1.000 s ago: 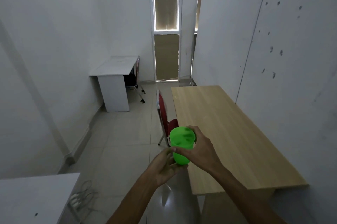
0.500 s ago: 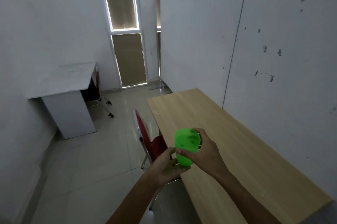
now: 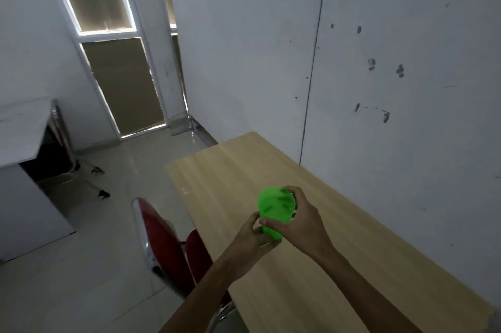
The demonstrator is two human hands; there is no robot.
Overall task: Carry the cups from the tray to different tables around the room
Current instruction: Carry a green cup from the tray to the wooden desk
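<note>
A bright green plastic cup (image 3: pixel 274 209) is held upright in both hands above the light wooden table (image 3: pixel 320 265). My right hand (image 3: pixel 303 224) wraps its right side near the rim, thumb across the front. My left hand (image 3: pixel 253 237) grips the cup's lower part from the left and below. The cup hangs over the table's left half, clear of the surface. No tray is in view.
A red chair (image 3: pixel 165 243) with a chrome frame stands tucked at the wooden table's left edge. A white desk (image 3: pixel 19 129) with another chair under it stands at the far left. A white wall runs along the table's right side; a glazed door (image 3: pixel 122 83) is at the back.
I have walked forward and turned right, so the wooden table now lies under my hands. Both hands still hold the green cup, now over the tabletop instead of beside it.
</note>
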